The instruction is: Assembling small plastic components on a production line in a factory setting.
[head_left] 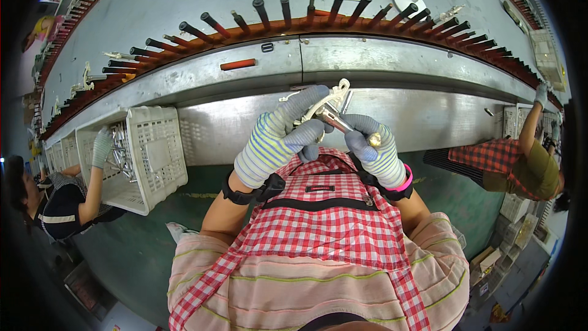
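Note:
My gloved left hand [275, 138] is closed around a loop of white cord [335, 93], which rises past the fingertips. A shiny metal rod-like piece [334, 117] lies between my two hands, with the cord against its upper end. My gloved right hand [375, 150] pinches the lower end of that piece between thumb and fingers. A small gold-coloured round end [374, 140] shows at the right fingers. The exact kind of the metal piece cannot be made out. Both hands are over the near edge of the steel ledge [233, 119].
A curved rack of upright black-tipped pegs [285, 12] runs along the line. An orange stick [237, 64] lies on its ledge. At left, a co-worker's gloved hand [102, 147] reaches into a white crate [162, 153] of metal parts. Another co-worker [520, 165] works at right.

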Tool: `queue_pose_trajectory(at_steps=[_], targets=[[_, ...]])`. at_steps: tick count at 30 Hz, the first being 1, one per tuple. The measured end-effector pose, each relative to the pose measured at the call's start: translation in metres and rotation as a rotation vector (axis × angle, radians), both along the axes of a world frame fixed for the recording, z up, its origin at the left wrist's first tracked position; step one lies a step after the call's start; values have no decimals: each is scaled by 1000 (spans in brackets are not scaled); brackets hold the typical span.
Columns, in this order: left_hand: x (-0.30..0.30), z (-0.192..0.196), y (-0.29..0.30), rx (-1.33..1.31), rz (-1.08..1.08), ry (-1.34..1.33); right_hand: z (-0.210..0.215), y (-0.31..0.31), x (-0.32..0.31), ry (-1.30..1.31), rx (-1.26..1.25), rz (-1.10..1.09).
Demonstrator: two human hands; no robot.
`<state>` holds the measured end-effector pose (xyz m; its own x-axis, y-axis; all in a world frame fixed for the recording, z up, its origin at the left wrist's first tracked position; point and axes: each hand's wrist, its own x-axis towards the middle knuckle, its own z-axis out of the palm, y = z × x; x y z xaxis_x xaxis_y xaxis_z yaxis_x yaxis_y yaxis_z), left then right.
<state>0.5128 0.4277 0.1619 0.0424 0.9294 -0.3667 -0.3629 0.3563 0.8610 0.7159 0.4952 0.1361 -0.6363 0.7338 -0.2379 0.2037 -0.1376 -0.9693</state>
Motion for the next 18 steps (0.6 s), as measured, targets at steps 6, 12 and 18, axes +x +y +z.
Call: queue_pose_trajectory(at_steps=[6,12,18], targets=[[3,1,-2,24,30,12,12,1,-2,-28,-149,11],[2,0,-1,41,7,53,19,4,-2,-71,-201,47],[1,5,-1,53,-34,134,14,4,0,-90,-199,54]])
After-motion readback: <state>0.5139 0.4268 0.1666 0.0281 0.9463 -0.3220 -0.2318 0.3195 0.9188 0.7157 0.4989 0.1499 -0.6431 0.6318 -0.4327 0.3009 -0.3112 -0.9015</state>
